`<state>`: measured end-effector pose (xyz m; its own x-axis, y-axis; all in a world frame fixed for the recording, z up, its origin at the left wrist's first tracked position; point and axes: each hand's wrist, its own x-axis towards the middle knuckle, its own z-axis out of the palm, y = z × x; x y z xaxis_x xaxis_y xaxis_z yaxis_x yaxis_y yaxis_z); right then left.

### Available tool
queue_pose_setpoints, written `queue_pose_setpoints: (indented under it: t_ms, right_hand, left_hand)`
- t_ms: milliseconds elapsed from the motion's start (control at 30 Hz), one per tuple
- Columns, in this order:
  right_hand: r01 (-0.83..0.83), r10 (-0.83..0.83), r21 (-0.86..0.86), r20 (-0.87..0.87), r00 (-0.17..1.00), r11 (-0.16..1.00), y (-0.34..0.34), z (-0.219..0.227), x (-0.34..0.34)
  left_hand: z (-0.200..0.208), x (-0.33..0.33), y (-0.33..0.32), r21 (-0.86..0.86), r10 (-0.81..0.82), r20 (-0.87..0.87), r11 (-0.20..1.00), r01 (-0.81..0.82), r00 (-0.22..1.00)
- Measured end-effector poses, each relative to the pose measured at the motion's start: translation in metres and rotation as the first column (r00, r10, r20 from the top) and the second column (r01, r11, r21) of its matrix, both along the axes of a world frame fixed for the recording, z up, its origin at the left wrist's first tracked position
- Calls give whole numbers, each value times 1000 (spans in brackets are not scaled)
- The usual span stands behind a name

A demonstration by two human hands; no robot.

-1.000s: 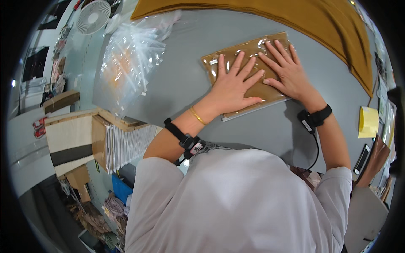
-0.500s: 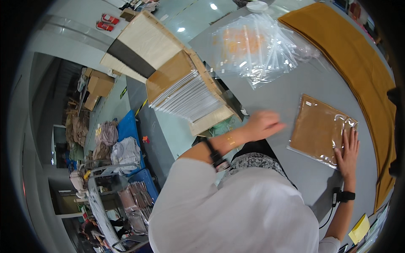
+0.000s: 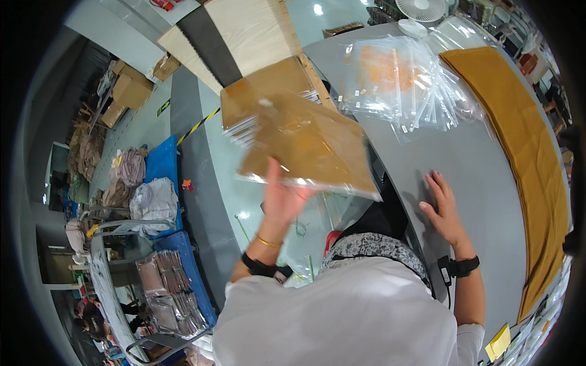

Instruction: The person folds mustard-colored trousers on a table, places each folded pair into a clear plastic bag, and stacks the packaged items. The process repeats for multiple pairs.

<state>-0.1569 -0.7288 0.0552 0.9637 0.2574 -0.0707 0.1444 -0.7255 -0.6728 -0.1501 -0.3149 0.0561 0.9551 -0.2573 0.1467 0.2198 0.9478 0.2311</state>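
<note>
**Bagged brown packet [image 3: 311, 143] aloft, just left of the worktop [image 3: 482, 213]**

Far left of the worktop, I've got a blue-decked trolley [image 3: 196, 274] carrying stacked bagged bundles [image 3: 162, 274], grouped tightly, probably so they don't slide. Nearer, by the worktop's left edge, stands a wooden box [image 3: 256, 30]; its close row of packs [image 3: 262, 85] looks braced by the walls.

Now the action: the left hand [image 3: 285, 198], left of the worktop, pinches the packet's near edge, one digit on top, the rest hidden beneath; that underside support presumably keeps it flat. The packet overlaps the row from my view; whether they touch, I can't tell.

On the worktop's far left part, loose clear bags [image 3: 390, 79] fan out, edges apart, handy for picking singly, I'd judge. Near the worktop's left edge, the right hand [image 3: 442, 207] is spread, gripping nothing, perhaps steadying the body. Along the worktop's right side, mustard cloth [image 3: 513, 171] lies lengthwise, leaving working room.
</note>
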Motion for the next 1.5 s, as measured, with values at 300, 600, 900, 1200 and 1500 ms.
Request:
queue_pose_setpoints:
  t_ms: [300,600,900,1200,1500]
  right_hand:
    - [17,58,-328,220,974,945,6,-13,-10]
    - [104,20,-356,330,944,929,12,-25,-14]
    - [482,-514,219,124,849,849,-141,-20,-87]
    - [968,-763,-244,637,112,-62,-424,-37,-241]
    - [929,-996,364,-78,-39,-65,-484,6,-288]
  left_hand:
    - [0,152,139,639,218,-85,761,-114,972]
    - [-69,200,218,822,365,-272,569,18,890]
    - [-29,146,52,978,258,-130,191,82,957]
    - [38,185,-264,978,-383,4,194,77,924]
    - [10,160,-597,925,-888,-249,-100,366,387]
